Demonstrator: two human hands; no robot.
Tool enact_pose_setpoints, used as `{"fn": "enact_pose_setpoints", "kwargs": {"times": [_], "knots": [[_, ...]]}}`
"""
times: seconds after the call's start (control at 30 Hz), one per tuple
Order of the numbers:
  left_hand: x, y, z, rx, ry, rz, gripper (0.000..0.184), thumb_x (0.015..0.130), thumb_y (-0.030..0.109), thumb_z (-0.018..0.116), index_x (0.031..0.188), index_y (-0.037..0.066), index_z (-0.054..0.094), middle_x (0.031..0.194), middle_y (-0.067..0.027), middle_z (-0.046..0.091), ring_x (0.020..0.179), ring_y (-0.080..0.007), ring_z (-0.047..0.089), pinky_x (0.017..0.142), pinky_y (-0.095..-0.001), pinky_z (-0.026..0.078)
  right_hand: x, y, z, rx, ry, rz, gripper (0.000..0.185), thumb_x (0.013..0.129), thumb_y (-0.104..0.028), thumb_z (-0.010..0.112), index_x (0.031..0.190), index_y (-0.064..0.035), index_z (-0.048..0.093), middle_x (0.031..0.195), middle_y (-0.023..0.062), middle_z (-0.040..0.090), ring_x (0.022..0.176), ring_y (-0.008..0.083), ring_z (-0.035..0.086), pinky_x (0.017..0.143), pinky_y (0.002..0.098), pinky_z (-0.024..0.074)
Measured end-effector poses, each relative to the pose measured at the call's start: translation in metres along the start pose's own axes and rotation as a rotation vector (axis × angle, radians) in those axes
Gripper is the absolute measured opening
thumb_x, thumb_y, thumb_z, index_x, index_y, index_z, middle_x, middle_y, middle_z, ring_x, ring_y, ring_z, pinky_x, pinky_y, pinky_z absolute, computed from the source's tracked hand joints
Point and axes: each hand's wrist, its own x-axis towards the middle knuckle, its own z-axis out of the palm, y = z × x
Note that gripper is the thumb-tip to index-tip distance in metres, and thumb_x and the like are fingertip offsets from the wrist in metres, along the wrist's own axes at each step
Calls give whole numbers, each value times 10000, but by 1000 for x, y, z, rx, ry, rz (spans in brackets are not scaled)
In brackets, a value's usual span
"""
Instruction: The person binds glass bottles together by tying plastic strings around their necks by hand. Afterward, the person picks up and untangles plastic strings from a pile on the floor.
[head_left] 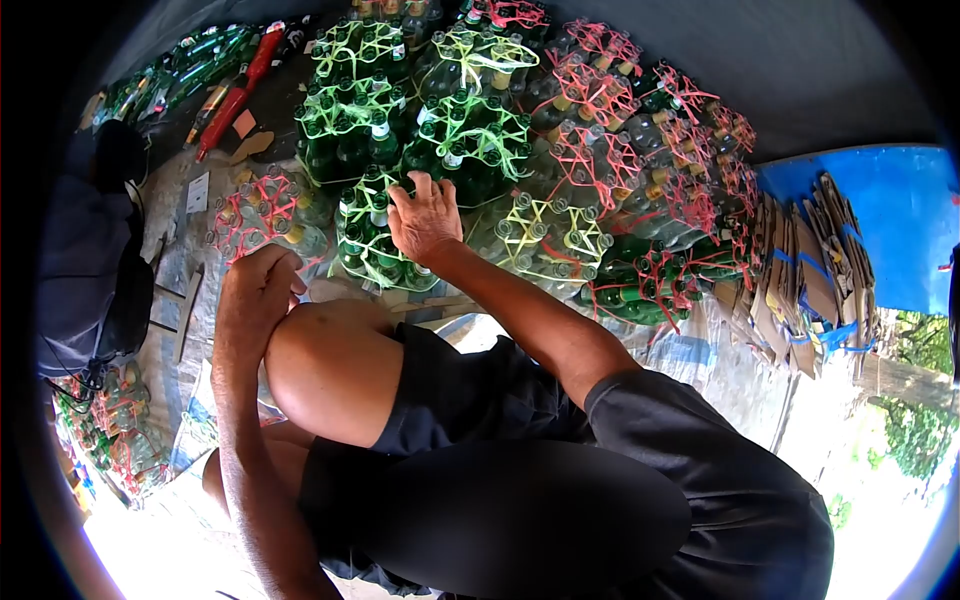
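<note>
The bottles (480, 182) look glossy glass, the shorts (450, 385) matt cloth.

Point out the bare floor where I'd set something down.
Likeliest: the strip between the dark fabric and the pink-tied clear bundle, though a white paper lies there. Another: the pale ground between the cardboard stack and the black sleeve. Crowded: around the right hand, where green bundles stand packed together.
</note>
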Motion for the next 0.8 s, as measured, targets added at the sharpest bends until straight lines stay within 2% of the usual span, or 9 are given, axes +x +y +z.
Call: {"fn": "enact_pose_setpoints", "kwargs": {"times": [0.8], "knots": [[0, 1, 0, 19, 6, -5, 276, 1031, 175, 579, 1020, -60, 723, 782, -152, 734, 659, -197, 698, 620, -347, 552, 0, -1, 0, 11, -24, 12, 318, 989, -283, 656, 1284, -164, 666, 1378, 160, 488, 1211, 356, 589, 1147, 558, 320]]}}
